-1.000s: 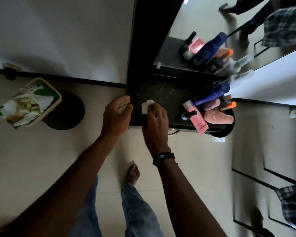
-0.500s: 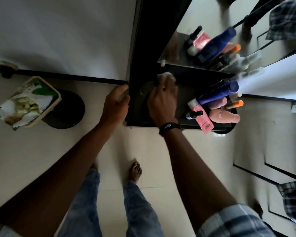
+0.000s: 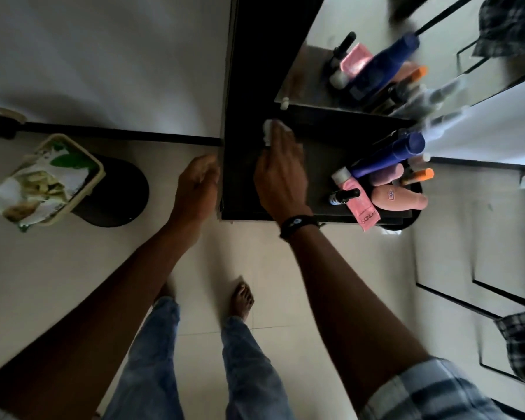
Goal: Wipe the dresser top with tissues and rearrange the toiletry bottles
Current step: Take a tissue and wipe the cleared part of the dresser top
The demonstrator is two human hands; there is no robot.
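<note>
My right hand [image 3: 281, 174] lies flat on the dark dresser top [image 3: 243, 189], pressing a white tissue [image 3: 267, 131] under its fingertips near the back left corner. My left hand [image 3: 196, 189] rests against the dresser's left edge, fingers curled and holding nothing. Toiletry bottles crowd the right end: a tall blue bottle [image 3: 388, 157], a pink tube [image 3: 359, 207], a small black dropper bottle [image 3: 344, 197], a peach bottle [image 3: 397, 200], a purple bottle [image 3: 387, 175] and an orange-capped tube [image 3: 420, 175].
A mirror [image 3: 376, 53] rises behind the dresser and reflects the bottles. A beige bin [image 3: 93, 165] holding wrappers stands on the floor at the left beside a dark round stool [image 3: 115, 195]. My bare feet [image 3: 240, 295] stand on the tiled floor in front.
My right hand swept the tissue from the dresser's front edge to the back, then slightly left toward the back corner. My left hand stayed at the left edge.
</note>
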